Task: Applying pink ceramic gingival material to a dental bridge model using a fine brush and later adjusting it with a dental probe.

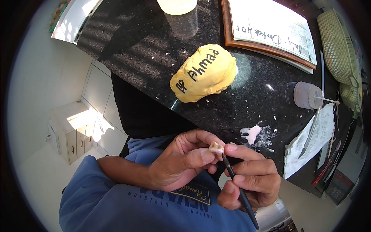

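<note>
My left hand [185,152] pinches a small cream and pink dental piece [216,148], shaped like a tooth crown, between thumb and fingertips. In my right hand [253,176] is a slim dark pen-like tool [242,196], closed in the fingers. Its tip meets or nearly meets the lower right edge of the dental piece; exact contact cannot be told. Both hands are close together above my lap, in front of the counter's edge. Beyond them a lumpy yellow putty mould [204,73] with black handwriting lies on the dark speckled counter [143,50].
Spilled pink paste [253,133] and white crumbs lie right of the mould. A small jar [305,95] holds a thin stick. Farther right are a crumpled white sheet [309,143], thin tools and a green basket [338,46]. A brown-framed board [270,23] and yellow container [177,5] stand at the back.
</note>
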Available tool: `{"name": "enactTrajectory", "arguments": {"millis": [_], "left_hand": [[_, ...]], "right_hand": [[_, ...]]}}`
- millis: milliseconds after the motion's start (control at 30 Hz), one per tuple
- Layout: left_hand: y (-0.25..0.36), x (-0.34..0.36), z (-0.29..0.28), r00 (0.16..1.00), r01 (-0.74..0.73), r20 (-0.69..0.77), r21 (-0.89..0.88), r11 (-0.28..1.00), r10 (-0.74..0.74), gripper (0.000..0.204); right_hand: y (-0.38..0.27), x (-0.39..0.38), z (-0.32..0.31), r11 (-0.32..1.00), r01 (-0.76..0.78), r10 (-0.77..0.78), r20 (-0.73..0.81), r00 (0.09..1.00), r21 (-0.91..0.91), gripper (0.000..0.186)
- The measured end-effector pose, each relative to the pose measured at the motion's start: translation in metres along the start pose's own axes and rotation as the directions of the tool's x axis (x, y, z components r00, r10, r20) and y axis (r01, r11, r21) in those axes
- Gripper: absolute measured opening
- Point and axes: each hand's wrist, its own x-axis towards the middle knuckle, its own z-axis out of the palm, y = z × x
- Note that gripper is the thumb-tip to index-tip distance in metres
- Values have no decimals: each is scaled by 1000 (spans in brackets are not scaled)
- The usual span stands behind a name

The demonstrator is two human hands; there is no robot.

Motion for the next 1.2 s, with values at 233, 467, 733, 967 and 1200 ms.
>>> {"name": "enactTrajectory", "arguments": {"millis": [233, 467, 733, 967, 1200], "left_hand": [[2, -1, 0, 1000, 4, -6, 3, 1000, -4, 22], [2, 1, -2, 998, 16, 54, -66, 998, -12, 17], [3, 1, -4, 998, -7, 63, -16, 1000, 8, 18], [3, 1, -2, 1000, -2, 7, 37, 999, 2, 21], [3, 1, -1, 999, -2, 34, -6, 1000, 2, 19]], "right_hand": [[1, 1, -5, 994, 58, -47, 118, 992, -97, 22], [-3, 0, -3, 1000, -3, 3, -19, 1000, -7, 21], [-7, 5, -1, 996, -67, 65, -35, 997, -63, 20], [-5, 5, -1, 996, -66, 64, -27, 998, -60, 19], [-5, 7, -9, 989, 11, 9, 135, 991, -145, 21]]}}
